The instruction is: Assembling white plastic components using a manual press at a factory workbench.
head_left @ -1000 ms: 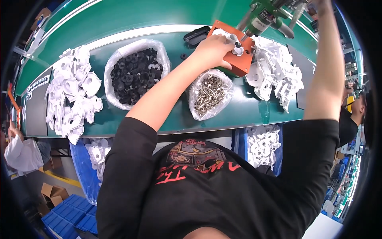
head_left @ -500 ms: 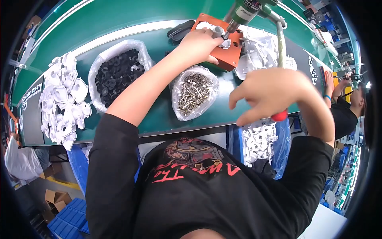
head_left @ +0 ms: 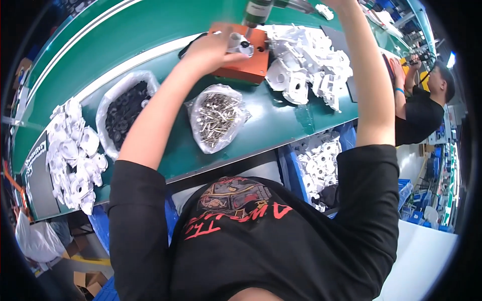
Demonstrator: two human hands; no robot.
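My left hand (head_left: 205, 52) reaches over an orange block (head_left: 243, 72) on the green bench. Its thumb and partly blurred fingers close round a white plastic part (head_left: 234, 42) with a black round piece (head_left: 244, 44) in it. Just above the part hangs the metal tip of a green machine head (head_left: 258, 11). At the top edge, only the wrist end of my right hand (head_left: 340, 3) shows. Its fingers are cut off, so I cannot see what it touches.
A bag of metal screws (head_left: 217, 118) sits before the block, and a bag of black round pieces (head_left: 125, 108) to its left. White plastic parts pile up at left (head_left: 73, 155) and right (head_left: 311, 62). A blue-sided bin (head_left: 297, 173) stands below. Another person (head_left: 422, 110) works at right.
My right hand has gone from beside the red knob up to the top edge, its arm now stretched far forward. My left hand stays at the block. The whole view has shifted.
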